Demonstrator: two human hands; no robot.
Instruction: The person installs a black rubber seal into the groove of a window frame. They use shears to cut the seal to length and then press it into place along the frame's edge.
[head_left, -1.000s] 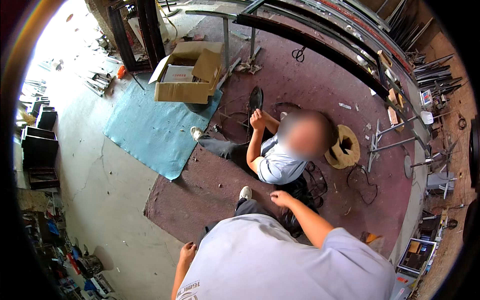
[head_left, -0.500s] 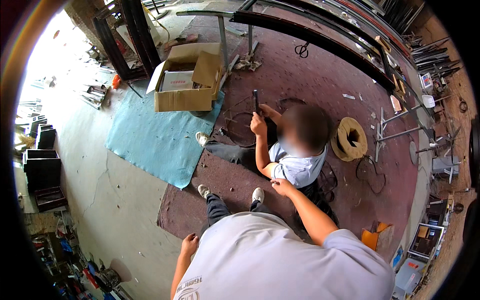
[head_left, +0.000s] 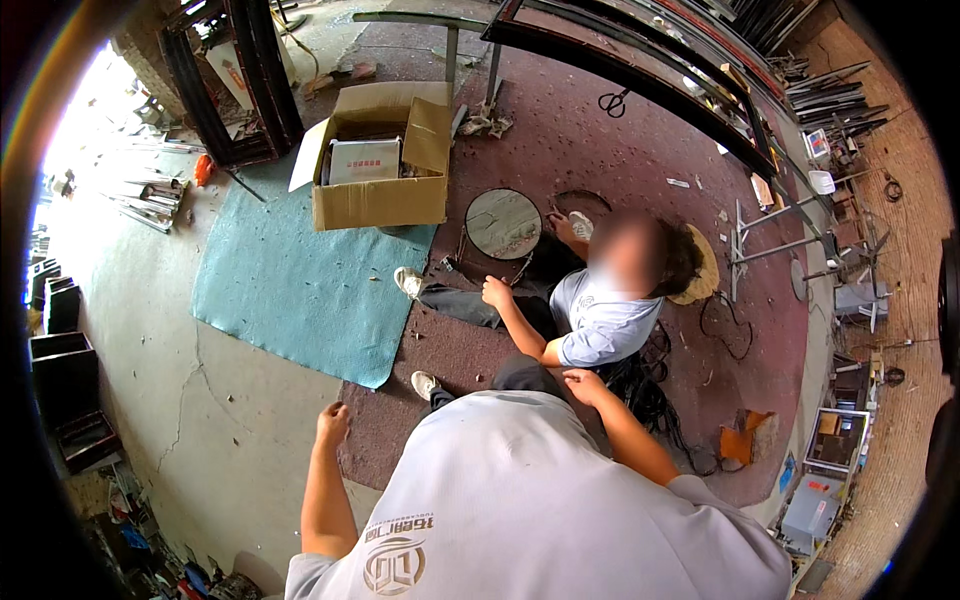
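1. Left hand (head_left: pixel 333 422): hangs out to the side, near the edge of the maroon carpet (head_left: pixel 385 425). Fingers loose and half curled, grasping nothing visible.
2. Right hand (head_left: pixel 585 385): beside the seated co-worker (head_left: pixel 610 325), near the elbow; contact not established. Fingers bent, undersides hidden; cannot tell whether they grasp anything.
3. Nearest item to the right hand: the black cables (head_left: pixel 640 395), lying on the floor behind the co-worker in a loose tangle, neither coiled nor tied.
4. Round disc (head_left: pixel 503 224): grey face upward, in front of the co-worker (whether on the floor or on a low frame cannot be determined). One co-worker hand is close to its edge; the other is over the outstretched leg.
5. Cardboard box (head_left: pixel 380 208): above the blue mat (head_left: pixel 300 300), flaps open, a pale package (head_left: pixel 362 162) inside.
6. Progress, in my judgement: the box is opened but not emptied, and the disc lies face up. Not done: the cables remain unsorted, and no handling by the person's own hands can be confirmed.
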